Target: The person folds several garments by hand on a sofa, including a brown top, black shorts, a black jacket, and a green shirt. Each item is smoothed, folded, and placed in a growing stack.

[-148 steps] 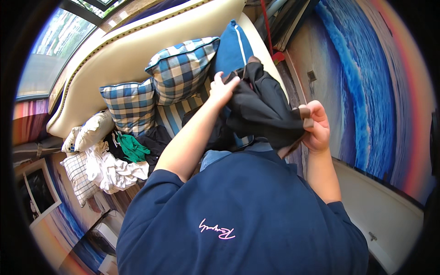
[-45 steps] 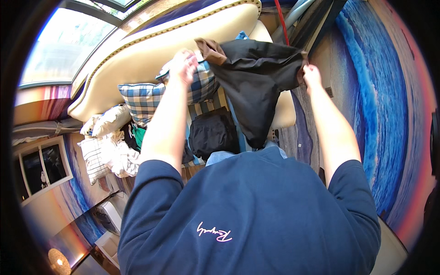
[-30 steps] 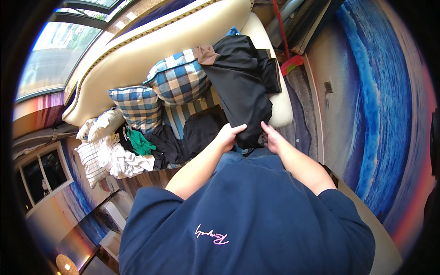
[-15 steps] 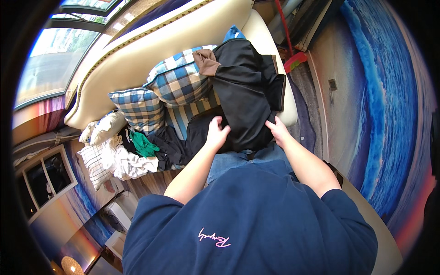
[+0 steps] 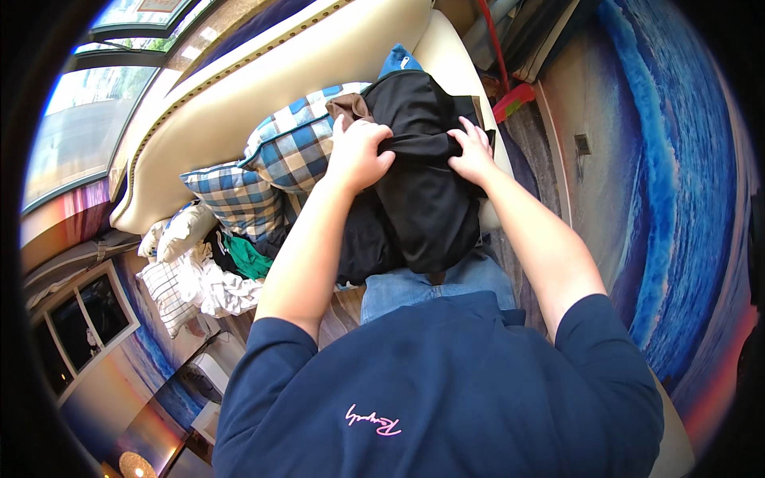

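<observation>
Bunching a crosswise fold: black garment [image 5: 430,215], spread below and between both grips. Left hand [image 5: 360,155] and right hand [image 5: 476,153] – up from its lower end – now pinch its upper part, no longer flat. Brown cuff [image 5: 346,106] – just beyond left grip.

Cream sofa [image 5: 247,99] with curved, nailhead-trimmed backrest, serving as reference. Behind and left of the sofa, a dark-framed window [image 5: 92,127] admits daylight. Right of the sofa stands a wall with a blue ocean-wave mural [image 5: 649,175] and a small wall plate [image 5: 582,144]. Before the sofa, wood-grain floor [image 5: 343,313]; farther left of it, a pale-framed window [image 5: 89,323] with dark panes and a lit round lamp [image 5: 136,464].
</observation>
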Demonstrator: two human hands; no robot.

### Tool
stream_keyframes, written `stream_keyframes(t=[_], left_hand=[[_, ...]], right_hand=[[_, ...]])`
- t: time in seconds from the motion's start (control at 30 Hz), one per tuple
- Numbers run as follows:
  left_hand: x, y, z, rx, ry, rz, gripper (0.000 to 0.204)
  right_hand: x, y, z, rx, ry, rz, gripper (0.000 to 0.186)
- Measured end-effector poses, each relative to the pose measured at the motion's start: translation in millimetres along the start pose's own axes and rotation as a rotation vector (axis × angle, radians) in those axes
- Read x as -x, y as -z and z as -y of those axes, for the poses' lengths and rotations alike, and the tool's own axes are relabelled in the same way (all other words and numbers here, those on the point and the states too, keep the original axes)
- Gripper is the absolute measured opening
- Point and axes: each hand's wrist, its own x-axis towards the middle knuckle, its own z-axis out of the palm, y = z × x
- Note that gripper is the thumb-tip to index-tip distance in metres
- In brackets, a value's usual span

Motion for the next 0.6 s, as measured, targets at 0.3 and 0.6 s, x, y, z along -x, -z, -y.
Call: stream_keyframes(t=[0.3,0.6], left_hand=[[-22,60,33,0.268,0.037,-0.186,0.021],[-101,-7,88,0.124,0.279,-0.423,0.030]], right_hand=[[-30,65,-25,-0.101,0.466,-0.249,0.018],[-95,90,17,0.272,-0.069,-0.277,0.028]])
